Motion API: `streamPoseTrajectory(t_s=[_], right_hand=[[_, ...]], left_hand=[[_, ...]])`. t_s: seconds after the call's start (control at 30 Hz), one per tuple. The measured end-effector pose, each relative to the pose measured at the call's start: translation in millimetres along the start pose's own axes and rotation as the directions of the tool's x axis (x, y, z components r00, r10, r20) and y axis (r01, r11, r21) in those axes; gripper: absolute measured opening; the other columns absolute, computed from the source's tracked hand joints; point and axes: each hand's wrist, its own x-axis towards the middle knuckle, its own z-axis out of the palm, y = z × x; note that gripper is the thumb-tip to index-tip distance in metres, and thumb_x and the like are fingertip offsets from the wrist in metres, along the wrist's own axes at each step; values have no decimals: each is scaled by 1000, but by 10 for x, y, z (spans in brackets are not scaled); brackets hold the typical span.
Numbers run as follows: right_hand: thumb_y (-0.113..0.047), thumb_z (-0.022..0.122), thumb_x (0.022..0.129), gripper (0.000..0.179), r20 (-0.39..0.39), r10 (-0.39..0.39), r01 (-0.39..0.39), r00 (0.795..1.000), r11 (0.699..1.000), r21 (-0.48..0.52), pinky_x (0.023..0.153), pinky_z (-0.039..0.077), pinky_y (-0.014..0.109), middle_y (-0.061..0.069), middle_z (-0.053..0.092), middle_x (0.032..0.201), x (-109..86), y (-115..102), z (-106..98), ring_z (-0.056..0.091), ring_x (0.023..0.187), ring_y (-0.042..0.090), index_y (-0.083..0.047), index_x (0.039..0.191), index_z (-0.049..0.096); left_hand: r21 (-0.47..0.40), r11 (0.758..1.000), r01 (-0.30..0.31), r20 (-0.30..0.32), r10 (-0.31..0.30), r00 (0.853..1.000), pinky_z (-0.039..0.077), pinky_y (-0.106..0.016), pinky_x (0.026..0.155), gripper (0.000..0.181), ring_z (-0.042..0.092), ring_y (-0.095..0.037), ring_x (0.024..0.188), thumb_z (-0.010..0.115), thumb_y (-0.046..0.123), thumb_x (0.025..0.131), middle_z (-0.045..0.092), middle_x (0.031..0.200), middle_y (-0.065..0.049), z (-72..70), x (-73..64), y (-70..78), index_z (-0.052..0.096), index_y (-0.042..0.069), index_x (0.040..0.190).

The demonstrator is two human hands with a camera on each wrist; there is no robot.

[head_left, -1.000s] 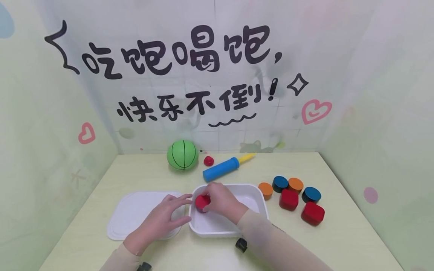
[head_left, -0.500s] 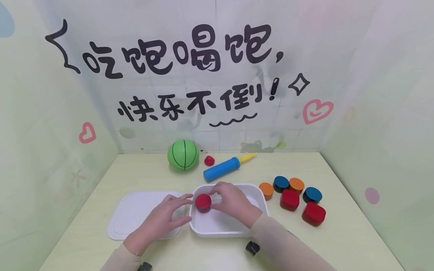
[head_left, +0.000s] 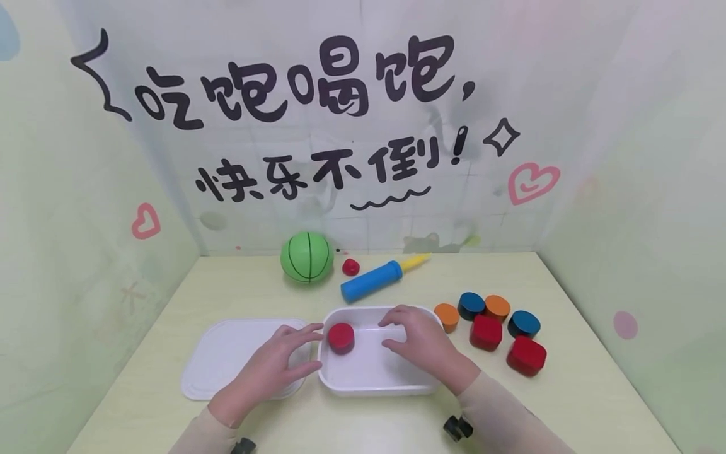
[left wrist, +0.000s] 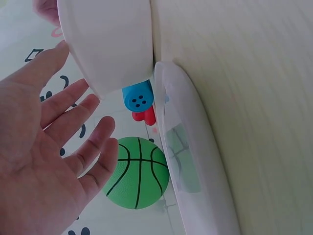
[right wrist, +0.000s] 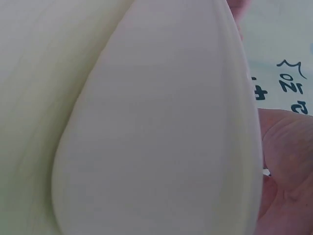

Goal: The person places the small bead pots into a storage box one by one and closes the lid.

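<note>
A red round block stands in the left end of a white rectangular container. My right hand hovers over the container's right half, thumb and fingers spread apart with nothing between them. At the container's left rim, my left hand holds its fingers loosely extended, the tips at the container wall; the left wrist view shows the left palm with fingertips by the white wall. Most of the right wrist view is filled by the container's outer side, which hides the right fingertips.
Right of the container stand orange blocks, blue blocks and red square blocks. Behind it lie a blue pump, a small red piece and a green ball. A white lid lies under the left hand.
My right hand has let go of the red round block and moved right, its fingers spreading. The block stays in the container's left end. My left hand has hardly moved.
</note>
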Motion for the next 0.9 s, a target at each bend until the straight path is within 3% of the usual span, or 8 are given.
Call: streamPoseTrajectory(t_s=[0.23, 0.57, 0.77, 0.9], right_hand=[[-21, 88, 84, 32, -85, 32, -30, 996, 999, 22, 97, 59, 45, -3, 72, 122, -142, 163, -127, 65, 117, 22, -22, 114, 78], [-17, 90, 81, 34, -206, -7, 1, 978, 1000, -30, 84, 63, 40, 2, 71, 121, -444, 514, -385, 66, 109, 24, -20, 112, 77], [-14, 89, 82, 34, -233, 25, -31, 972, 999, -23, 87, 62, 46, 0, 71, 120, -637, 744, -475, 65, 114, 26, -20, 114, 77], [-12, 89, 81, 33, -275, 2, -22, 961, 997, -69, 88, 62, 48, 2, 74, 118, -737, 880, -592, 66, 114, 29, -17, 112, 78]], left_hand=[[-6, 1000, 18, 1, -18, 1000, 57, -39, 93, 48, 54, -7, 110, 74, 47, 93, 56, 153, 10, 20, -4, -26, 68, 26, 136], [-6, 1000, 21, 3, -21, 1000, 56, -38, 92, 47, 53, -7, 110, 75, 45, 93, 56, 153, 10, 20, -13, -12, 68, 24, 135], [2, 1000, 17, 4, -17, 1000, 57, -38, 93, 48, 54, -8, 110, 76, 44, 93, 56, 153, 10, 13, -3, -9, 68, 24, 136], [6, 1000, 11, 0, -11, 1000, 57, -39, 93, 48, 54, -8, 111, 77, 42, 92, 56, 153, 9, 11, -2, -6, 68, 24, 136]])
